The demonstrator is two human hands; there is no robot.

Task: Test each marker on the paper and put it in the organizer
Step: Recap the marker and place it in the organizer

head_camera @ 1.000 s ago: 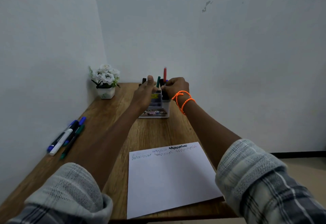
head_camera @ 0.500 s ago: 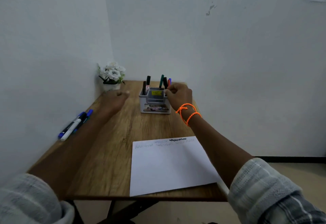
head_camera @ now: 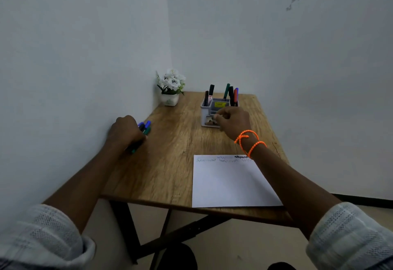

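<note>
A: Wood-grain table (head_camera: pixel 170 163) first, since it carries everything. What sits where?

B: Near the front edge lies the paper (head_camera: pixel 231 184), with zigzag test marks along its far edge only. At the back stands the organizer (head_camera: pixel 207 110), already holding about 5 markers upright. In the far left corner is a small pot of white flowers (head_camera: pixel 171 86), out of the way.

A: And the untested ones?

B: A little cluster of loose markers (head_camera: pixel 146 126) lies by the left wall, blue and green caps showing. The left hand (head_camera: pixel 124 131) is down on top of them, fingers curled over the barrels. It looks to be closing on 1, a green-tipped one judging by the end poking out below the wrist, but I cannot tell if the grip is complete.

A: The other hand?

B: The right hand (head_camera: pixel 232 119) hangs just in front of the organizer, fingers loosely bent, and I see nothing in it.

A: So how should this pick go?

B: I'd say take only 1 marker, pinched mid-barrel, so the neighbours don't roll toward the wall or off the edge. Bring it to the right hand to pull the cap, keeping the cap in the fingers. Then scribble on the blank stretch below the existing marks, light pressure, with the free hand steadying the sheet, since it overhangs near the table's front edge.
</note>
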